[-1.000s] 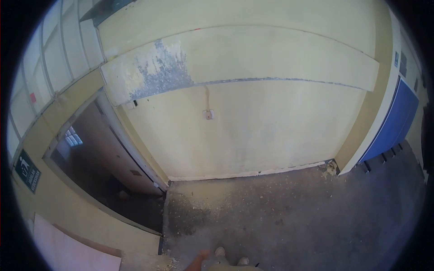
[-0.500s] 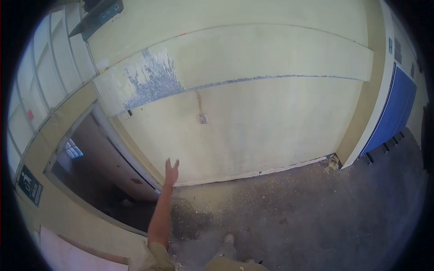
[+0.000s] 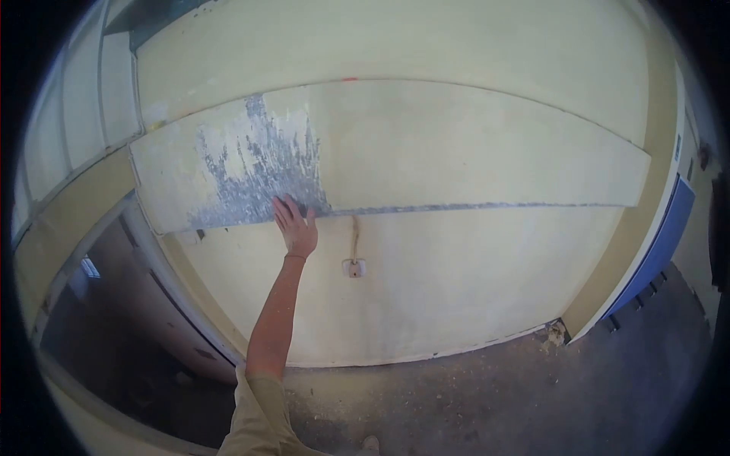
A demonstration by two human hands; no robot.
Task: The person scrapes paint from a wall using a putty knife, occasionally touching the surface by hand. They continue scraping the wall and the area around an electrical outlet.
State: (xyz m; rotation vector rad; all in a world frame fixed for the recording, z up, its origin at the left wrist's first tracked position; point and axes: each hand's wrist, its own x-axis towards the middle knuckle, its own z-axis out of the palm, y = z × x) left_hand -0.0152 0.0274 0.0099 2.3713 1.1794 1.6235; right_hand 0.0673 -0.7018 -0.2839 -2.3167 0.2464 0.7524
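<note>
Left hand (image 3: 299, 234) has come up fast: a second ago it hung low near the shoes, half a second ago it was in front of the plain wall beside the door frame, now it's at the bottom edge of the jutting band (image 3: 479, 148). View has tilted up too, so the band sits lower in frame and the sign by the doorway (image 3: 144, 319) has dropped out. Upshot: the peeled patch (image 3: 268, 171) is now what the hand is working at, no longer out of reach

Patch is on the left part of the band, 10 o'clock from frame centre, 11 o'clock from the hand. Grey showing through in ragged streaks, cream paint around it

Left hand: fingers fairly straight and a bit apart, thumb well out at 1 o'clock, back of hand to camera, palm to the wall. No tool or object visible in it. Fingertips overlap the patch's lower edge – looks like contact, can't confirm from this angle. Right hand: out of frame, can't tell its state

From the left hand: switch box (image 3: 353, 268) at 4 o'clock, doorway at 8, blue board (image 3: 655, 247) at 3, one shoe (image 3: 370, 443) on the floor (image 3: 487, 403) towards 5
</note>
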